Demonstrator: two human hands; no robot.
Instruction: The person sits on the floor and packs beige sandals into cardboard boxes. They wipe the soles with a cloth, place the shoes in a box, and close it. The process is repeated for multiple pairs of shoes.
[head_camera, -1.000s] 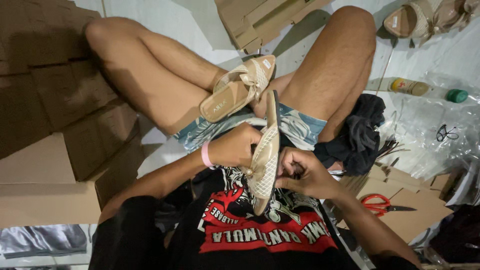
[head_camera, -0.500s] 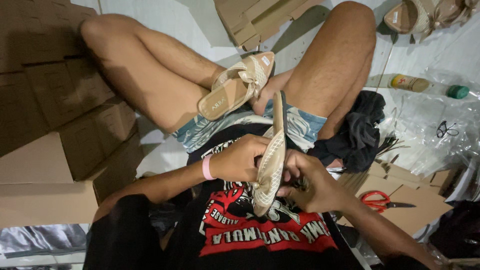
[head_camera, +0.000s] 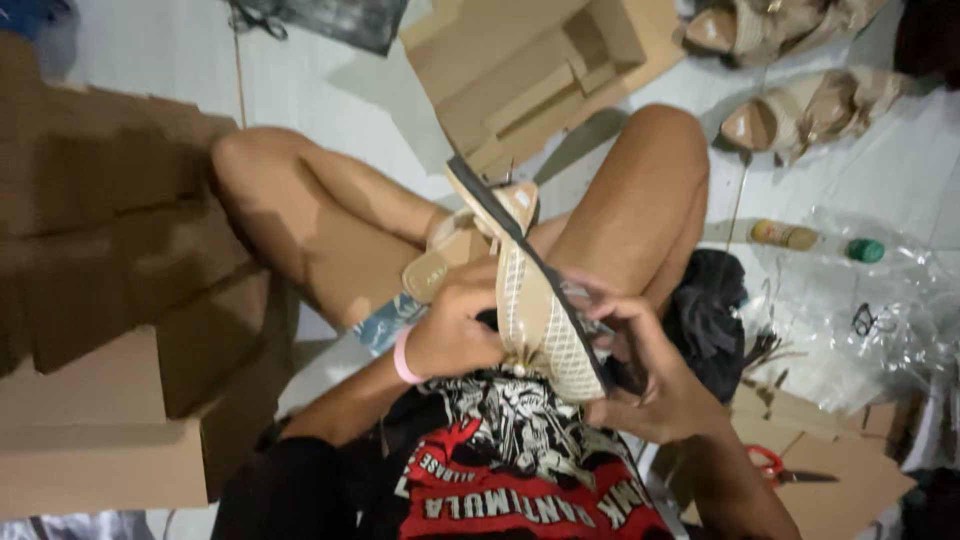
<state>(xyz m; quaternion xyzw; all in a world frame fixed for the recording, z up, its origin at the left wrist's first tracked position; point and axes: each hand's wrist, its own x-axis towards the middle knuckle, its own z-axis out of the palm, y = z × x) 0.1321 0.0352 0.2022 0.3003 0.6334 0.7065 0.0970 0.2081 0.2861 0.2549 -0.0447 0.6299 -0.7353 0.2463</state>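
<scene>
Woven sandal (head_camera: 535, 310) held on edge over the lap, on a pale floor (head_camera: 300, 110)
Left hand (head_camera: 455, 330) and right hand (head_camera: 640, 375) clasp its sides; flattened cardboard boxes (head_camera: 120, 330) fill the floor's left edge, more sandals (head_camera: 800, 115) lie top right

Left hand (head_camera: 455, 335) (pink band at the wrist) and right hand (head_camera: 650, 375) meet before the chest, each grip closed, forearms angled inward.

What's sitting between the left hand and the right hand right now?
In the head view, the woven beige sandal lies between the left hand and right hand, gripped by both.
</scene>
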